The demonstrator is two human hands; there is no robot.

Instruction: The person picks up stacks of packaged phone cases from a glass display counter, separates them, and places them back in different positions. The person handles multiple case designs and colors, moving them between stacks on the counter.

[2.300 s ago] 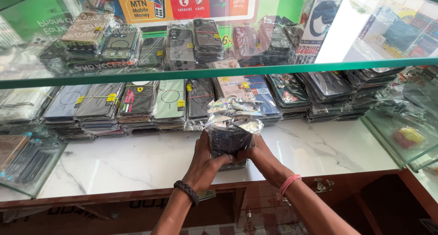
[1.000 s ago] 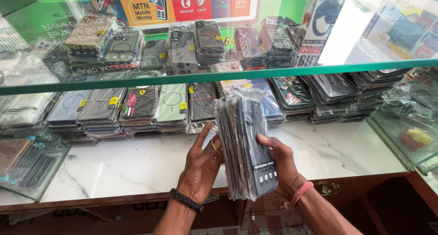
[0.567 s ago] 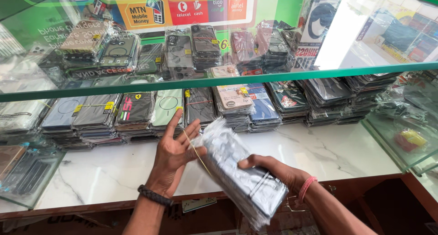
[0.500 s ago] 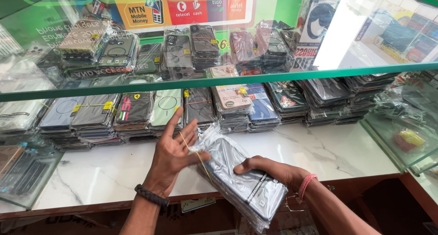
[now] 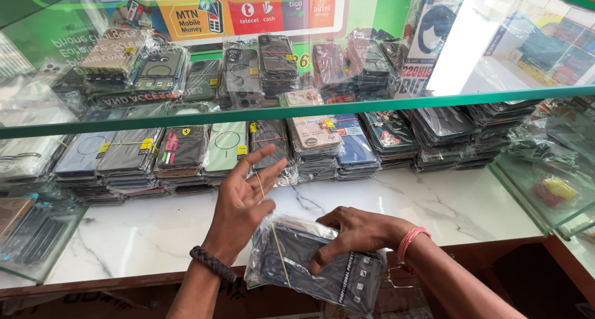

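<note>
White marble counter point(image 5: 434, 207) across the middle of the view, dark wooden edge along its near side. Green-edged glass shelf point(image 5: 347, 107) above it, running from the left edge to the right, loaded with stacks of wrapped phone cases point(image 5: 273, 65) along its back. More rows of wrapped cases point(image 5: 186, 155) stacked along the back edge of the counter beneath that shelf, from the far left corner to the right. Small glass box point(image 5: 37, 244) at the near left corner, another glass box point(image 5: 545, 189) at the right edge with a yellow and red item inside. Green wall with coloured signs behind everything.

Bundle of dark phone cases in clear plastic sleeves point(image 5: 310, 266) at the near edge of the counter, roughly centre, tilted and overhanging the wooden edge. Right hand point(image 5: 356, 232) clamped over the top of the bundle, fingers curled down onto the plastic, pink band on the wrist. Left hand point(image 5: 245, 201) just left of and above the bundle, spread wide with fingers raised, gripping nothing solid, braided dark bracelet on the wrist. Thin rubber band point(image 5: 273, 238) stretched from the left fingers down across the bundle, the smallest item here.
</note>
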